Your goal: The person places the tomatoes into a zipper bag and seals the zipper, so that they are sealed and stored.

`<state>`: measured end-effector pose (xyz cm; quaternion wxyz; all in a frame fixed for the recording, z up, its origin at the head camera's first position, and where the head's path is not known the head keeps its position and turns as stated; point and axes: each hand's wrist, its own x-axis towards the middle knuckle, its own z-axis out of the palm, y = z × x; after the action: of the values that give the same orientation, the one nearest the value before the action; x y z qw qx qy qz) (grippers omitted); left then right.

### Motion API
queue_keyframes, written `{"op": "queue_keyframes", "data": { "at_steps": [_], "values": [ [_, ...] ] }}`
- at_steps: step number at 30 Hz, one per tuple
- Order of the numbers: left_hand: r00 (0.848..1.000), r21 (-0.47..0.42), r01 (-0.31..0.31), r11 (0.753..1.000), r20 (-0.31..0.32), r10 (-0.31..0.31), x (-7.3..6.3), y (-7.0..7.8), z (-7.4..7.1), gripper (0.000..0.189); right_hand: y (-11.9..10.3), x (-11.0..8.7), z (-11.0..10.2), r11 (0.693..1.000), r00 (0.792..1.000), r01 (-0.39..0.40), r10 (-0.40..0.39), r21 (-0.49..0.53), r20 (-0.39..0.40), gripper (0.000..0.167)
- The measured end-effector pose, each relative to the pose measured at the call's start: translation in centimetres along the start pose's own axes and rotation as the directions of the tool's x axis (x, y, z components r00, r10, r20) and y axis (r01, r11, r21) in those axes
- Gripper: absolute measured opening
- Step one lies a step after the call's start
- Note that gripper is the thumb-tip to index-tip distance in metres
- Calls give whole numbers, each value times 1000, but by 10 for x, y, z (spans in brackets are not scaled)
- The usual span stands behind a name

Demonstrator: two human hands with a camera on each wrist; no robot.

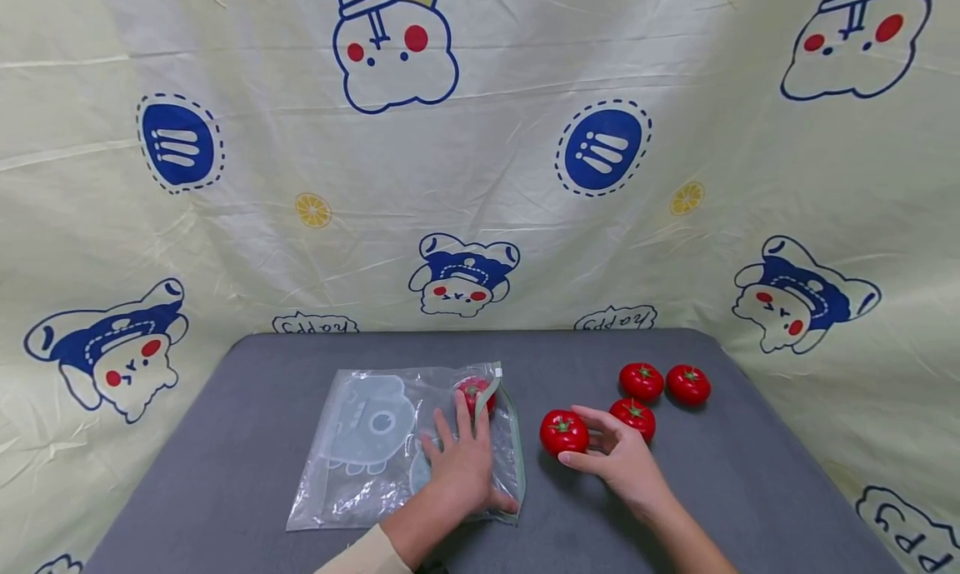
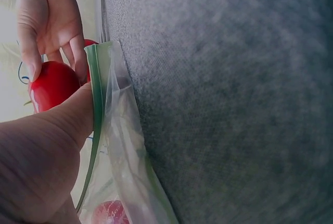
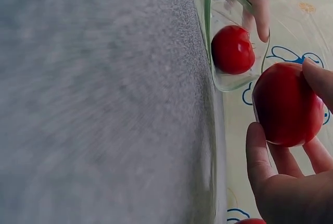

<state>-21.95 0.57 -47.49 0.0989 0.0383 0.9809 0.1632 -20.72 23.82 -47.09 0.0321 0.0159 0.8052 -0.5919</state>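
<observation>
A clear zip bag [image 1: 311,499] with a pale blue animal print and a green-edged mouth lies on the table, mouth facing right. My left hand [image 1: 461,470] has its fingers spread at the mouth, the thumb towards the near corner and the other fingers by the far side. The mouth stands parted in the right wrist view, with one red tomato [image 3: 231,50] just inside. Just right of the bag, my right hand [image 1: 622,461] grips another red tomato [image 1: 564,433] between thumb and fingers, green stem showing. The left wrist view shows my left thumb [image 2: 78,109] against the green strip.
Several more tomatoes sit on the right: one [image 1: 636,420] partly behind my right hand, two others [image 1: 641,382] [image 1: 688,386] farther back. The grey table [image 1: 217,457] ends at a patterned cream cloth [image 1: 510,174] hanging behind it.
</observation>
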Motion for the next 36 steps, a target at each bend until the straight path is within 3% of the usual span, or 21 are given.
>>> {"op": "queue_keyframes", "data": {
  "at_steps": [10, 16, 36],
  "values": [
    [1000, 14, -1, 1000, 3, 1, 1, 1, 0, 143, 2, 12, 7, 997, 997, 45, -49, 55, 67, 73],
    [1000, 13, 8, 1000, 12, -8, 0, 1, -1, 143, 1, 18, 10, 999, 994, 34, -38, 41, 105, 73],
    [1000, 23, 9, 1000, 26, -10, 4, 1, 0, 144, -1, 40, 25, 999, 995, 6, -1, -41, 105, 65]
  ]
}}
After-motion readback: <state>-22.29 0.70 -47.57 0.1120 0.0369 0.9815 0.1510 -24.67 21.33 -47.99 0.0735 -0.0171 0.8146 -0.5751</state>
